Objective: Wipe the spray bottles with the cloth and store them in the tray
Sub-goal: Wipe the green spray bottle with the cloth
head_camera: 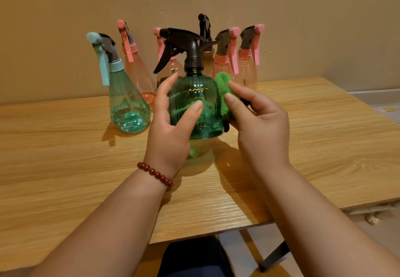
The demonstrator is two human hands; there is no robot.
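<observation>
A round green spray bottle (199,94) with a black trigger head is held above the wooden table (65,168). My left hand (171,129) grips its left side, thumb across the front. My right hand (262,125) holds a green cloth (225,90) and presses it against the bottle's right side. Behind stand a teal cone-shaped bottle (127,105), several pink bottles (138,70) and one amber bottle with a black head (206,53). No tray is in view.
A beige wall runs close behind the row of bottles. The table's front edge lies near my body, and its right edge drops off to a floor and a dark table leg (275,255).
</observation>
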